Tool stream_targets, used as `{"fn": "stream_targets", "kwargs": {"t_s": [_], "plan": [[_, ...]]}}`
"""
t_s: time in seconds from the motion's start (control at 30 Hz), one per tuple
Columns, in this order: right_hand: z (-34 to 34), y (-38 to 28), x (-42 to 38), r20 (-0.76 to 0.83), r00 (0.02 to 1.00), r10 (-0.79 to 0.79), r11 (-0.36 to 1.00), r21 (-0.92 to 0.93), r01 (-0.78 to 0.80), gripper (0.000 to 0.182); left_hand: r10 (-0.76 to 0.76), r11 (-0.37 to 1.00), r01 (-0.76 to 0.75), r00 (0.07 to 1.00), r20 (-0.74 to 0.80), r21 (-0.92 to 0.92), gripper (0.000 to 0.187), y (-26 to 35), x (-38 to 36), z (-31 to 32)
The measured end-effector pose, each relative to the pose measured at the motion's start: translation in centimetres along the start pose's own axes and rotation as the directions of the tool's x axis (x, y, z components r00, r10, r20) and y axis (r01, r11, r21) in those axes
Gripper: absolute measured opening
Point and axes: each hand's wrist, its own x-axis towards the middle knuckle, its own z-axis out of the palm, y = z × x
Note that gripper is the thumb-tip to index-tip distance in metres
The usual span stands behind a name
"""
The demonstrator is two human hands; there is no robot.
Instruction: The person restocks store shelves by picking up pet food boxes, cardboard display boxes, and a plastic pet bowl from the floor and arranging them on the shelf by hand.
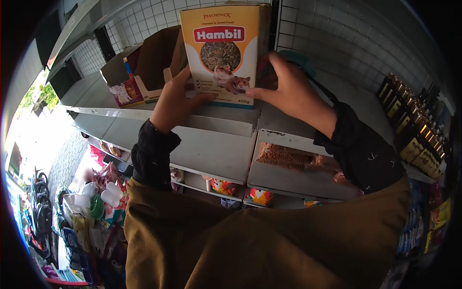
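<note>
A yellow and white Hambil hamster food box [221,56] stands upright on the upper grey shelf, its front facing me. My left hand [179,98] grips its lower left side, with the thumb across the front near the bottom. At the lower right, my right hand [293,89] has its thumb on the front corner and its other fingers raised and spread beside the box. Whether those fingers touch the box's side is unclear. To the left of the box is an open cardboard display carton [127,91] with a cat picture.
Dark bottles or boxes with gold tops [414,123] line the right side. Bags of brown pellets [284,156] lie on a lower shelf [211,147]. Behind my right hand is a teal item [294,60]. Piled goods [98,200] fill the lower left. A wire grid backs the shelves.
</note>
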Motion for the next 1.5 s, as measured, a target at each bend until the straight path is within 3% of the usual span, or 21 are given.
{"fn": "stream_targets", "kwargs": {"t_s": [0.07,0.2,0.33,0.53,0.7,0.8,0.83,0.9,1.03,1.1,1.17,1.5], "plan": [[-0.4,0.1,-0.2,0.011,0.999,0.037,0.999,-0.022,-0.036,0.045,-0.002,1.0,0.002,1.0,0.014,-0.012,0.054,-0.1,0.1,-0.1],[-2.0,0.6,0.3,0.05,0.992,-0.117,0.986,-0.114,0.122,0.045,-0.026,0.999,0.027,0.999,0.026,-0.026,0.055,-0.2,0.1,-0.1],[-6.7,1.9,1.1,0.102,0.995,-0.009,0.985,-0.172,0.027,0.046,-0.052,0.999,0.052,0.999,-0.007,-0.003,0.058,-0.4,-0.2,-0.1],[-11.5,7.6,0.8,0.177,0.96,0.218,0.862,-0.496,-0.104,0.04,-0.04,0.998,0.047,0.987,-0.155,0.044,0.069,2.0,-1.3,0.5],[-9.0,9.0,-0.9,0.122,0.972,0.2,0.839,-0.534,-0.105,0.038,0.036,0.993,-0.002,0.955,-0.294,0.117,0.069,3.2,-2.5,0.9],[-7.6,11.3,-0.9,0.177,0.982,0.06,0.884,-0.466,0.03,0.037,0.253,0.955,-0.121,0.808,-0.532,0.271,0.065,4.4,-3.1,2.2],[-7.5,11.3,-0.8,0.176,0.982,0.063,0.884,-0.466,0.027,0.037,0.252,0.956,-0.122,0.81,-0.53,0.268,0.065,4.4,-3.5,2.8],[-7.3,11.3,-0.5,0.182,0.982,0.047,0.874,-0.484,0.048,0.036,0.281,0.926,-0.371,0.568,-0.774,0.064,0.058,4.7,-4.2,3.9],[-7.2,11.0,-0.1,0.191,0.977,0.1,0.868,-0.496,0.008,0.033,0.407,0.732,-0.676,0.342,-0.847,0.079,0.051,9.7,-6.4,5.1],[-7.2,11.0,0.1,0.205,0.97,0.13,0.869,-0.495,-0.012,0.032,0.41,0.61,-0.791,0.27,-0.871,0.042,0.046,14.1,-6.8,6.7],[-7.4,11.1,-0.1,0.185,0.975,0.123,0.86,-0.51,-0.012,0.031,0.259,0.619,-0.779,0.085,-0.962,0.098,0.042,18.6,-5.4,8.2],[-9.3,11.2,-1.7,0.138,0.972,0.191,0.848,-0.522,-0.092,0.028,0.324,0.492,-0.856,0.351,-0.879,-0.16,0.041,18.3,-5.8,8.6]]}}
